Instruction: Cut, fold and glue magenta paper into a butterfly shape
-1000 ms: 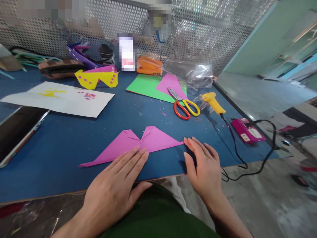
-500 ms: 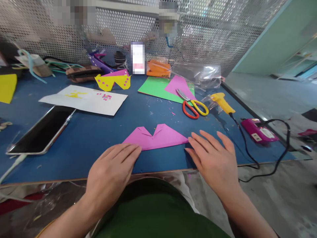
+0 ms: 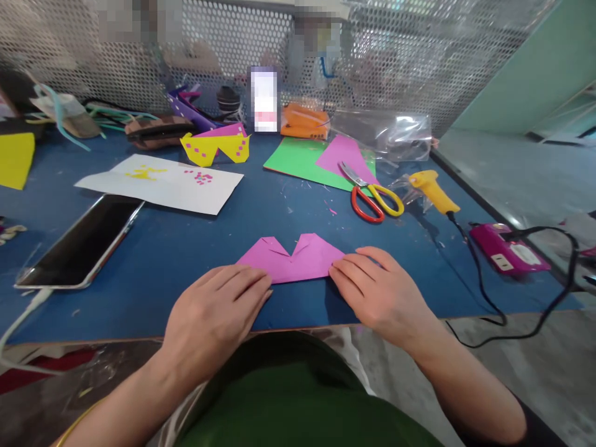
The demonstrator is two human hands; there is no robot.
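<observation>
A folded pink paper shape [image 3: 293,257] with two pointed flaps lies flat on the blue table [image 3: 177,248] near its front edge. My left hand [image 3: 216,316] rests flat, fingers together, covering the paper's left end. The fingertips of my right hand [image 3: 379,295] press on the paper's right end, fingers slightly spread. Neither hand grips anything.
Red-and-yellow scissors [image 3: 375,197] lie on green and pink sheets [image 3: 302,161]. A yellow glue gun [image 3: 433,189] and its cable run to a pink power strip [image 3: 510,256] at right. A phone [image 3: 81,242], a white sheet [image 3: 161,183] and yellow paper glasses [image 3: 214,148] sit left and behind.
The pink paper's long left and right wings are no longer in sight and the shape looks shorter. Both hands have moved inward onto its ends; the view shifted left.
</observation>
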